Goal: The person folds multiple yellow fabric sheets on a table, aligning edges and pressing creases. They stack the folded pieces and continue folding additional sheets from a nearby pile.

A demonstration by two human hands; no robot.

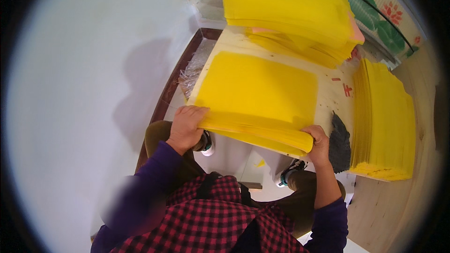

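A stack of yellow sheets [258,89] lies on the wooden tabletop in front of me, its near edge bent into a curl that overhangs the table's front. My left hand [187,124] grips the left end of that edge, fingers on top. At the right end, my right hand [319,143] is closed around the curled corner, thumb over the upper side. Whether the sheets are paper or thin cloth I cannot tell. Beside my right hand rests a dark grey cloth [340,143].
Large piles of yellow sheets stand at the back [290,2] and on the right [384,117]. Small red scraps [347,90] lie on the tabletop [330,105]. Clear plastic wrap [194,72] is beside the table's left edge, near the white wall [84,89].
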